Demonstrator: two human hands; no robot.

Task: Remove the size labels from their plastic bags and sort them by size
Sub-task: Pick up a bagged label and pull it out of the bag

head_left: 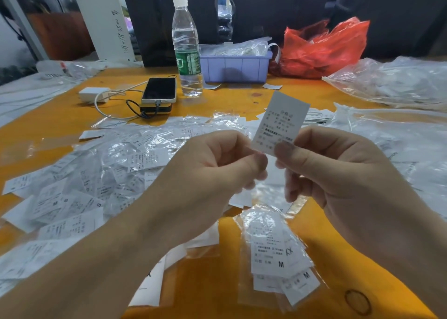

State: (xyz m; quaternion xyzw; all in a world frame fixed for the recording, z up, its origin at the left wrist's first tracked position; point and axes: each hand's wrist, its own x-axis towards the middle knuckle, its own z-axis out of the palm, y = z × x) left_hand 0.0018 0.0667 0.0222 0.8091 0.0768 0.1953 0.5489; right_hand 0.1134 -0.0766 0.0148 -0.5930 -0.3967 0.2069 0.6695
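Nearest the viewer, a small stack of bagged labels [281,258] lies on the orange worktop [60,123], printed M and XL, directly below and nearer than the right hand [338,168]. Above it, both hands are raised over the worktop. The right hand pinches the lower edge of a single size label [281,123] between thumb and fingers; the left hand [212,166] has its fingers curled, thumb and forefinger closing at the same lower corner, apparently on a thin film, though whether it grasps the label, an empty plastic bag or nothing cannot be told.

The label stands nearly upright, its long axis tilted slightly rightward, printed face toward the viewer; its size letter is hidden behind the thumb. It sits between the two hands, closer to the right.

Left of the hands spreads a loose heap of labels and bags [101,173], with S, M and XL legible. Judged from this, sorting is at an early stage: the held label must next go down to a matching pile, and the M stack under the right hand is the nearest candidate.

Farther back stand a phone [159,90], a water bottle [186,48], a lilac tray [235,67] and a red bag [324,45].
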